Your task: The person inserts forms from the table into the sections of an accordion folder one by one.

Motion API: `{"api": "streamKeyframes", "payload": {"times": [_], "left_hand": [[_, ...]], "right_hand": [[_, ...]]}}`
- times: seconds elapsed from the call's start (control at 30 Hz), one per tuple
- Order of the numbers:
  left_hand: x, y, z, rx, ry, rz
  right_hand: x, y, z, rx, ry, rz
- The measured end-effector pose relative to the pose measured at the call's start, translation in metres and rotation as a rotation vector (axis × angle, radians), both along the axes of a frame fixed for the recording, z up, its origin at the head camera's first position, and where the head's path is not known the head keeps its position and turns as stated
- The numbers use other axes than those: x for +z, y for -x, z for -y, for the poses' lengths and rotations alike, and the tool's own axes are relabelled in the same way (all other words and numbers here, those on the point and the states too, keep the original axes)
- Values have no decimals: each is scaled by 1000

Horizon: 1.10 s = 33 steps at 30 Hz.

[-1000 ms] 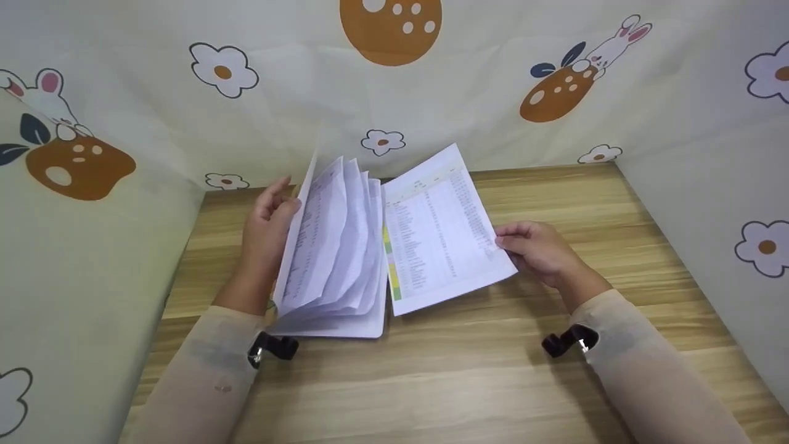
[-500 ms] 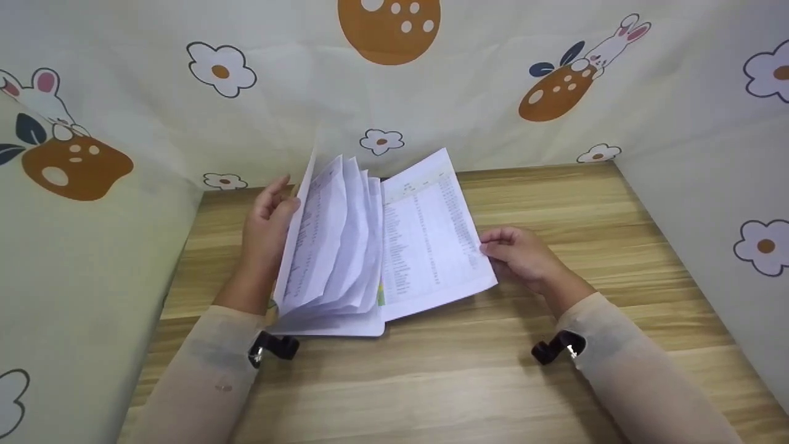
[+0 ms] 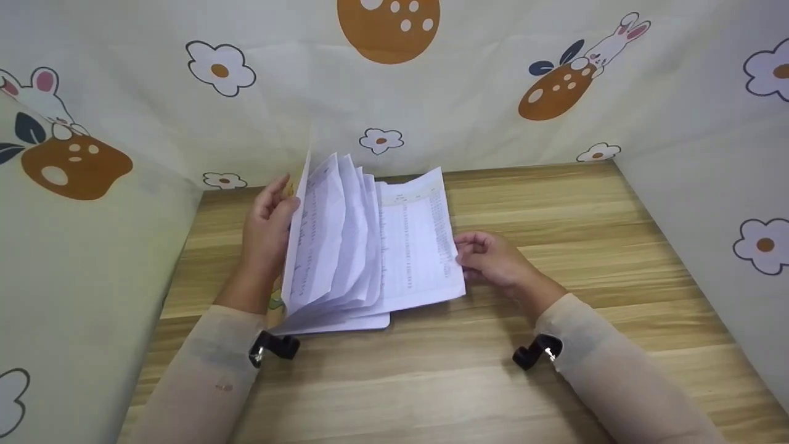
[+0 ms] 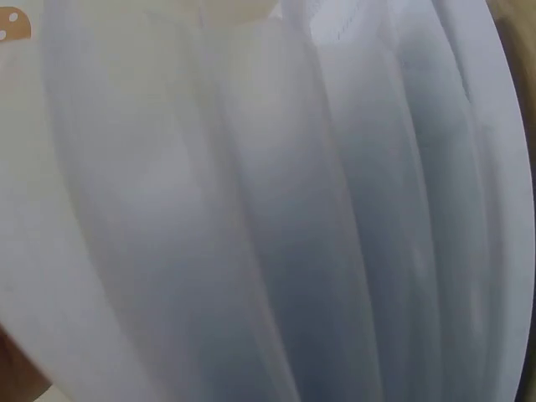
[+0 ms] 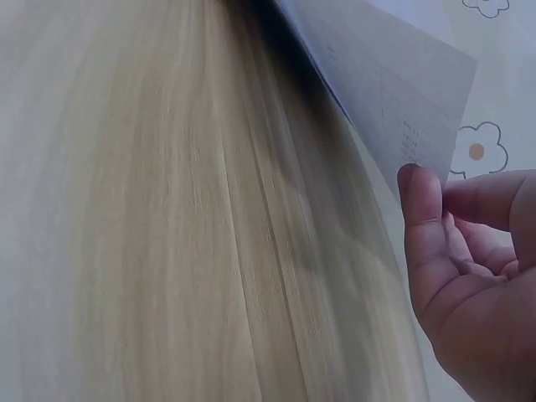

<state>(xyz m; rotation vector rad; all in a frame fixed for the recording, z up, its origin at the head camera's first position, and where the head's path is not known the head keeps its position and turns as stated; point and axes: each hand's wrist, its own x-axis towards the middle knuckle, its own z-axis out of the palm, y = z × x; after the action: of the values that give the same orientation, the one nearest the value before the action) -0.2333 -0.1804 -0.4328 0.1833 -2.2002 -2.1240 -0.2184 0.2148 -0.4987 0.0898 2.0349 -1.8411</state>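
A booklet (image 3: 327, 240) with several white pages stands partly open on the table, its leaves fanned. My left hand (image 3: 268, 225) holds its raised left cover, thumb on the inner side and fingers behind. In the left wrist view the curved pages (image 4: 293, 209) fill nearly everything. A printed sheet of paper (image 3: 422, 246) with columns of small text lies slanted, its left part hidden among the booklet's pages. My right hand (image 3: 499, 262) pinches the sheet's right edge between thumb and fingers. The right wrist view shows that right hand (image 5: 477, 276) at the paper's edge (image 5: 385, 92).
The wood-grain table (image 3: 419, 382) stretches in front of the booklet and to its right. A cream cloth (image 3: 296, 80) printed with flowers, rabbits and orange fruit walls in the back and sides. Black wrist mounts (image 3: 277, 345) sit on both sleeves.
My right hand has moved left with the printed sheet, sliding it further in among the booklet's pages and covering its coloured left edge. The left hand has stayed on the cover.
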Motion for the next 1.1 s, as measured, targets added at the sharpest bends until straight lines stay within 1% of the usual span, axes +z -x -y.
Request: {"api": "streamKeyframes", "payload": {"times": [0.23,0.5,0.73,0.9,1.1], "left_hand": [[-1,0,0,13,-15,0],[-3,1,-1,50,-27,-30],[-4,1,-2,43,-27,-29],[-3,0,-3,15,-15,-7],[-4,0,-5,18,0,-3]], "right_hand": [[-1,-1,4,32,-17,25],[0,-2,-2,71,-38,25],[-3,-1,2,103,-1,18],[-1,2,12,87,-17,31],[-3,6,25,56,-18,42]]}}
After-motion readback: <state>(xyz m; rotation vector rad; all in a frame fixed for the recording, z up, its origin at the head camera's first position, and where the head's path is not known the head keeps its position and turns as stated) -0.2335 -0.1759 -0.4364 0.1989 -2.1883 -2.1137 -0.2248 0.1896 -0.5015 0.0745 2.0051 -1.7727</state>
